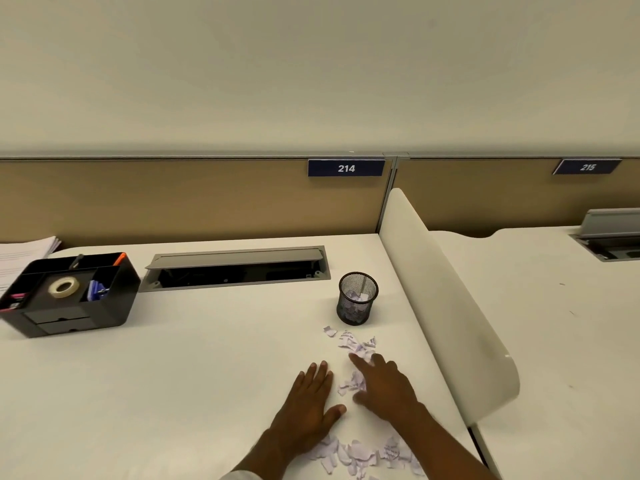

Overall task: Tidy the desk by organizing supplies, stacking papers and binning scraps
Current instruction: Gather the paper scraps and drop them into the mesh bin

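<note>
- I see my left hand (311, 400) lying flat on the worktop (194, 368), fingers straight and together, grasping nothing.
- My right hand (384, 386) is beside it, fingers spread and released. They rest on paper scraps (353, 382) lying between the two hands.
- I count three loose patches of scraps: this one, another under my wrists (360, 452), and a third just ahead of my right fingertips (353, 342).
- That third patch sits between my hands and one black mesh cup (357, 297), which stands upright with scraps already inside.
- One white divider (443, 299) runs close along my right side.
- One open cable hatch (235, 268) sits left of the cup, by the back panel.
- One black organizer (69, 306) stands well to the left, holding one tape roll (63, 286), blue clips (95, 289) and pens, too small to count.
- One paper stack (24, 252) lies behind the organizer.
- I read two number plates, 214 (346, 168) and 215 (587, 167).
</note>
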A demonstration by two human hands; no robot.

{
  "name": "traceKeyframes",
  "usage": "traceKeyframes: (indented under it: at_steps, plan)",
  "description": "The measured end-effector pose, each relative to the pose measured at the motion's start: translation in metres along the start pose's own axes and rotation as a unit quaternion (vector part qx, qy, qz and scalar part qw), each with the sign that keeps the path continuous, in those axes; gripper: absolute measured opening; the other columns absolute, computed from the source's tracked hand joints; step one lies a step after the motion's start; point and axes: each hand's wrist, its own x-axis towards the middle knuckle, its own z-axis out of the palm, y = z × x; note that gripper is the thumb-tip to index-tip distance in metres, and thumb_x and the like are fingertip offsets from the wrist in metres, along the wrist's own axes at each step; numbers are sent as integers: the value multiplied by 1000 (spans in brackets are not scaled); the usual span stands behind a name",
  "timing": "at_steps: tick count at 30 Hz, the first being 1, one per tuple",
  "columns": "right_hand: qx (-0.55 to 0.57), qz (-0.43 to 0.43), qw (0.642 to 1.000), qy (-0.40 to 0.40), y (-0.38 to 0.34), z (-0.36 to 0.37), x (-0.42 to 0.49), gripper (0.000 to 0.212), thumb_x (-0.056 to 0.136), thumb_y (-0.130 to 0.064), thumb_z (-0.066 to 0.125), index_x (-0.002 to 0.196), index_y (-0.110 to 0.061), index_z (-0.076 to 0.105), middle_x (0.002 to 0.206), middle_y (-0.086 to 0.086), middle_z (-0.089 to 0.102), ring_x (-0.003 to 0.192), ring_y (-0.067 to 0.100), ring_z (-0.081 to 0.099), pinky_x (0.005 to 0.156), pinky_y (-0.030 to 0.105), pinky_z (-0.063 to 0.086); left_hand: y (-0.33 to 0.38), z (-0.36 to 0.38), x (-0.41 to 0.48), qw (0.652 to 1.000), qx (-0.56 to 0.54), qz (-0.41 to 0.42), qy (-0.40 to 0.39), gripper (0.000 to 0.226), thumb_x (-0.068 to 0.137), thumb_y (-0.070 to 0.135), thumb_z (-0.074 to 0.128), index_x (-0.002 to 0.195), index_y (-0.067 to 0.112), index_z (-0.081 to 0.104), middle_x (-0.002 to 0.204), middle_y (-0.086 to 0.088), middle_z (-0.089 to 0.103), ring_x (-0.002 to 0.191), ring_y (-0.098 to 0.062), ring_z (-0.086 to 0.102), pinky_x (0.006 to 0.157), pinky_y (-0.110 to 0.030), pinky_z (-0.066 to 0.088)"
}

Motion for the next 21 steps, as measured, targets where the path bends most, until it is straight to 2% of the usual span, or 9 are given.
traceKeyframes:
  at_steps: [4, 7, 10, 12, 15, 16, 17, 19, 21]
  plan:
    - [-30, -37, 997, 56, -9, 8, 8, 36, 95, -32, 46, 131, -29, 48, 133, 3, 49, 114, 23, 50, 89, 34, 48, 0, -2, 0, 1000, 18, 6, -7, 79, 95, 66, 20, 155, 19, -1, 160, 1, -18, 147, -14, -20, 120, -32, -12]
    - [-14, -41, 997, 71, -4, 11, 14, 31, 99, -26, 37, 123, -23, 55, 125, 2, 55, 109, 21, 53, 90, 32, 46, -1, -2, 0, 1000, 17, 9, -8, 84, 91, 71, 15, 155, 18, -1, 159, 2, -20, 147, -16, -21, 118, -30, -17]
    - [59, -35, 995, 71, 0, -1, 20, 24, 96, -20, 47, 111, -16, 66, 114, 5, 64, 103, 18, 60, 92, 31, 45, 0, -1, -1, 1000, 18, 14, 0, 90, 87, 76, 8, 155, 18, 0, 159, 2, -21, 146, -17, -22, 117, -29, -17]
    - [174, 2, 981, 89, 7, -14, 22, 18, 87, -5, 56, 86, -11, 73, 91, 8, 71, 80, 15, 65, 80, 30, 49, 1, -1, 0, 1000, 14, 11, -5, 99, 80, 81, 2, 155, 18, 0, 159, 2, -21, 146, -16, -23, 117, -29, -17]
    - [245, 34, 954, 171, 13, -40, 29, 16, 77, 2, 63, 81, -7, 76, 88, 8, 77, 80, 17, 68, 68, 16, 44, 1, -4, -2, 999, 36, 7, 19, 92, 86, 77, 11, 155, 16, 7, 160, 0, -16, 148, -16, -15, 115, -25, -21]
    - [264, 37, 944, 196, 14, -51, 31, 15, 76, 2, 65, 81, -7, 77, 89, 8, 77, 78, 14, 67, 64, 7, 40, 0, -4, -3, 996, 78, 5, 42, 88, 89, 74, 15, 154, 16, 14, 160, -1, -11, 150, -17, -4, 116, -25, -21]
    - [275, 34, 935, 220, 13, -63, 35, 14, 75, 2, 66, 79, -7, 77, 86, 8, 77, 73, 11, 64, 60, 0, 36, 0, -5, -4, 995, 93, -8, 26, 84, 90, 73, 15, 153, 16, 19, 161, -5, -8, 150, -18, 3, 117, -27, -15]
    - [292, 31, 919, 261, 10, -88, 45, 13, 75, 2, 68, 75, -8, 76, 82, 7, 77, 65, 8, 60, 56, -2, 35, 6, -11, -7, 994, 107, -18, 19, 80, 91, 71, 14, 152, 19, 17, 161, -11, -17, 149, -23, -10, 114, -30, -1]
    - [305, 18, 910, 280, 4, -109, 56, 14, 77, 1, 65, 79, -8, 76, 84, 5, 77, 66, 9, 61, 55, 0, 36, 7, -9, -7, 988, 141, -1, 62, 90, 89, 74, 18, 154, 14, -2, 158, -13, -24, 147, -26, -20, 112, -31, 2]
